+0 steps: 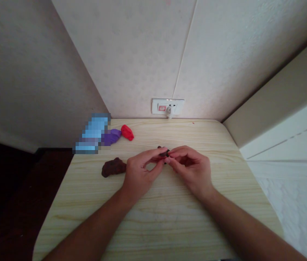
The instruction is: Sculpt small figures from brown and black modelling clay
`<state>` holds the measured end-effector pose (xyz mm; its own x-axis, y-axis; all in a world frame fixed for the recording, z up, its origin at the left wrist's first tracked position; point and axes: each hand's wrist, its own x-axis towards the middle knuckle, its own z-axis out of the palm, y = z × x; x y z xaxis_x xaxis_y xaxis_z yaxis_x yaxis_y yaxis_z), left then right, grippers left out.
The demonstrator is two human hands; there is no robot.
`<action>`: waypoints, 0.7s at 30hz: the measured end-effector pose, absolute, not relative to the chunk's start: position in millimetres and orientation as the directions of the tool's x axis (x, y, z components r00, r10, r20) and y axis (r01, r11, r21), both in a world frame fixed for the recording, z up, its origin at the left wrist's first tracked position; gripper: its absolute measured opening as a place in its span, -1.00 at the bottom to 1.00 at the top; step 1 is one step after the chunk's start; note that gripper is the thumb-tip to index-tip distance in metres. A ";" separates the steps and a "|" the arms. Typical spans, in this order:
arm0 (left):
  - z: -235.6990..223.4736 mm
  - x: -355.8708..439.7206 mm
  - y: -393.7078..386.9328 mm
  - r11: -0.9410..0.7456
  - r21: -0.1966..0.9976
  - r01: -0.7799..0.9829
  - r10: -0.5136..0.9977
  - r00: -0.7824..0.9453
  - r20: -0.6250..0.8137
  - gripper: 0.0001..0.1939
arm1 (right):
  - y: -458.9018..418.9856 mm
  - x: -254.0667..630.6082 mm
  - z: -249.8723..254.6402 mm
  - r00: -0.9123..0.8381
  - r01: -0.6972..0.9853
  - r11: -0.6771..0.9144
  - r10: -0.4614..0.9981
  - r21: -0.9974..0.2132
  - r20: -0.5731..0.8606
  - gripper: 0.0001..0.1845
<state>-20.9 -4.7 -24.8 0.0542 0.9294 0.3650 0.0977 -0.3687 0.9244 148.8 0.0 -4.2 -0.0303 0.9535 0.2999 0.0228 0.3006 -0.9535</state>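
1. Left hand (139, 168): thumb and fingers pinched narrow on a small, dark-brown, soft-looking piece (164, 154).
2. Right hand (194, 168): fingertips closed on the same piece from its right side.
3. That piece sits between both hands' fingertips, above the pale wood-grain table (169, 224); its full shape is hidden.
4. A larger, dark-brown, irregular lump (113, 168) lies just left of the left hand.

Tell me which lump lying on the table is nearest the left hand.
The dark brown lump, beside the left hand; the purple lump and red lump lie farther off, nearer the wall.
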 end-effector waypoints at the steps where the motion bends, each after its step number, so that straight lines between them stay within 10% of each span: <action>1: -25.4 -21.4 -5.2 -0.392 0.911 0.126 0.920 0.066 0.386 -0.61 | -1.5 148.9 -3.5 -0.031 0.099 0.371 0.929 -0.923 0.370 -0.90; 9: -16.7 -23.8 -7.1 -0.559 0.771 0.306 0.828 0.168 0.534 -0.60 | -8.0 148.7 6.2 -0.103 0.395 0.627 0.757 -0.672 0.645 -0.89; 21: -8.0 -20.5 -16.6 -0.519 0.814 0.262 0.855 0.144 0.499 -0.54 | -9.3 149.5 5.0 -0.017 0.426 0.555 0.794 -0.714 0.607 -0.87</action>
